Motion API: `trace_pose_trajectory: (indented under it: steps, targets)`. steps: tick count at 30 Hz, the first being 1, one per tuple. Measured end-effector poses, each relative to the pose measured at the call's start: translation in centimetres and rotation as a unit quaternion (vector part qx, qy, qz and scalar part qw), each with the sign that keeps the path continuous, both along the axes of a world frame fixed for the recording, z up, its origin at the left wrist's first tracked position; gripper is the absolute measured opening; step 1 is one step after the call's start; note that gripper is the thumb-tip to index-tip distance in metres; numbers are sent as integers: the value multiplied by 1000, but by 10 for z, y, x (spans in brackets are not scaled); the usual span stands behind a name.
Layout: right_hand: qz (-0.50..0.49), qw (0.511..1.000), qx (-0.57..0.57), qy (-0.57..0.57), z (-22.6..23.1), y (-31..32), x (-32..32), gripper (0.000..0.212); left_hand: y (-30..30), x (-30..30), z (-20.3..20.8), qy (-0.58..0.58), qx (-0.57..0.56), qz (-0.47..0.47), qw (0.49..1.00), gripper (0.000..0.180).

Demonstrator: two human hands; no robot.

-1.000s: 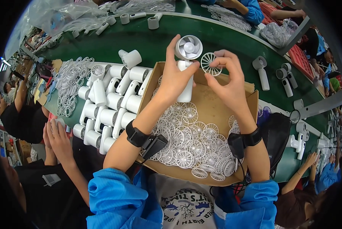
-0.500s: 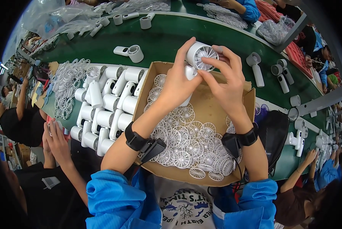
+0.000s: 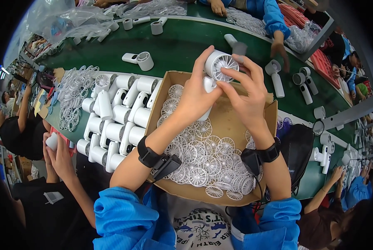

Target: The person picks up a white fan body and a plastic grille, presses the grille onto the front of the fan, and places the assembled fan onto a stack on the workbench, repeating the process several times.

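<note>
Above the far edge of a cardboard box (image 3: 230,111), my left hand (image 3: 194,95) is wrapped round a white handheld fan (image 3: 214,61), its handle hanging below the palm. A white spoked grille (image 3: 230,74) covers the fan head's front, which faces right. The thumb and fingertips of my right hand (image 3: 250,93) press on the grille and its rim, closed against it. Whether the grille sits fully flush I cannot tell. Many loose spoked grilles (image 3: 198,175) are heaped in the near part of the box, below my forearms.
Rows of white fans (image 3: 120,112) lie left of the box, beside a pile of white rings (image 3: 72,89). More fans (image 3: 145,61) lie on the green belt (image 3: 178,37). A black bag (image 3: 299,150) sits right. Co-workers' hands (image 3: 280,54) are across the belt and at left.
The fan and both my hands have shifted slightly down and turned a little. Across the belt, a co-worker's arm has reached in, and a blurred fan now appears behind my right hand.
</note>
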State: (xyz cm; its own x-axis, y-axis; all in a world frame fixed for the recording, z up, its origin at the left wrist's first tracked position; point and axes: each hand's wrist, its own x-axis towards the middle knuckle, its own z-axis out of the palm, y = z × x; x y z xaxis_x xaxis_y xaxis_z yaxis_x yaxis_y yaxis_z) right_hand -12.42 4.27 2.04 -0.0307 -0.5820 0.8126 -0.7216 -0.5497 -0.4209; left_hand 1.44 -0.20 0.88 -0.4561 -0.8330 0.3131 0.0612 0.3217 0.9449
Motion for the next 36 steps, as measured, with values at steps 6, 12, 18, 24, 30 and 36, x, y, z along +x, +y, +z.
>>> trace_pose_trajectory:
  steps: [6,12,18,24,30,36]
  targets:
    - [-10,1000,-15,0,2,5,5,31,4,0,0,18,-17,25,999,81]
    - [-15,999,-48,8,0,7,7,34,5,-3,-6,41,-71,41,996,86]
    - [-7,998,-68,9,0,7,8,35,3,-4,-9,38,-119,40,991,87]
    - [-23,997,-67,42,1,7,6,35,4,-6,-11,32,-83,25,996,87]
    - [-24,998,-33,50,4,6,6,33,7,-5,-8,6,-52,33,998,85]
    - [-37,970,-87,223,5,-5,-18,37,13,-5,-2,52,45,-17,997,79]
